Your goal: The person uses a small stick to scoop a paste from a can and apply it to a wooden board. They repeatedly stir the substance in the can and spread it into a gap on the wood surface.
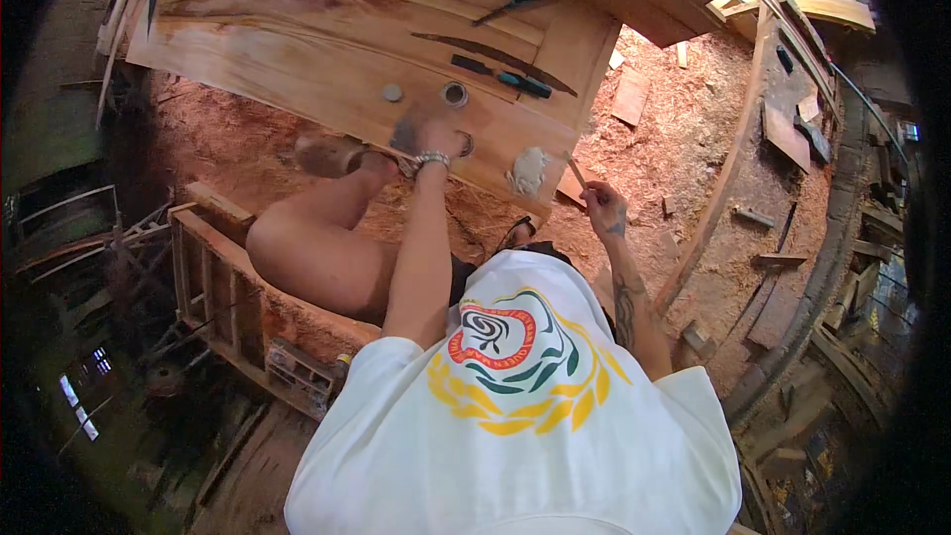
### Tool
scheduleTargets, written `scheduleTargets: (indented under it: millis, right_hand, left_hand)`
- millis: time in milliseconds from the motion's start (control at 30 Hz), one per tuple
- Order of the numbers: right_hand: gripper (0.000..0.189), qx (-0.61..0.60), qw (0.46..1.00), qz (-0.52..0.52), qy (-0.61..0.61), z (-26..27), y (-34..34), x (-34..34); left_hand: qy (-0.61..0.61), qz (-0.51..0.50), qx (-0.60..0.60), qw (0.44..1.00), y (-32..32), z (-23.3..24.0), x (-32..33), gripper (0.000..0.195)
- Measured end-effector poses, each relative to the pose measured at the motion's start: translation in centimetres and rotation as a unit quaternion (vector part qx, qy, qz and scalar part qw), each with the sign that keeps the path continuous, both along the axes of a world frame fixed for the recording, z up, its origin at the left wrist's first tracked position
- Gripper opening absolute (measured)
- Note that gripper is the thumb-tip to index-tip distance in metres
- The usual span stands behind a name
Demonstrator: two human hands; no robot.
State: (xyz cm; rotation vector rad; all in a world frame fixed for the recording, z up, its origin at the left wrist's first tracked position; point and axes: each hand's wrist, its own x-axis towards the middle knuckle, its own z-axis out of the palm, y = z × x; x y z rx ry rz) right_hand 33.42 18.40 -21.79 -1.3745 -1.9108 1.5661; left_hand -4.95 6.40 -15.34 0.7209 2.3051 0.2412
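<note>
Over a wide wooden panel [297, 67], my left hand [440, 137] is blurred, with a bead bracelet at the wrist. A flat grey piece [405, 134] shows at its left side, and a small round object [466, 143] at its right; whether the hand grips either is unclear. My right hand [605, 206] pinches a thin wooden stick [577, 172] just off the panel's right end. A pale lump of putty-like paste [529, 171] lies on the panel between my hands. Beyond the left hand stand a small open container [454, 94] and a round lid [392, 92].
On the panel's far side lie a blue-handled tool [516, 4], a long dark tapered blade [494, 59] and a blue-and-black tool [501, 76]. Wood shavings [669, 126] and offcuts cover the ground. A slatted wooden frame [223, 282] is at left, a curved plank [724, 171] at right.
</note>
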Motion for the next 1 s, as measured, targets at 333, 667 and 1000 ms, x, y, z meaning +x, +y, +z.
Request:
scheduleTargets:
  millis: [333,667,1000]
  right_hand:
    - [0.018,0.017,1.000,0.003,-0.018,2.5,0.0,-1.3]
    - [0.023,-0.009,1.000,-0.007,0.024,-2.1,-1.9,1.0]
    - [0.028,-0.010,0.999,0.029,0.014,1.4,-2.5,-1.3]
  left_hand:
    - [0.081,-0.034,0.134,0.987,-2.1,-1.8,6.1,0.075]
    - [0.153,-0.004,0.167,0.974,-2.6,-3.9,6.6,0.053]
    - [0.316,-0.058,0.146,0.936,-3.2,-5.9,7.6,0.044]
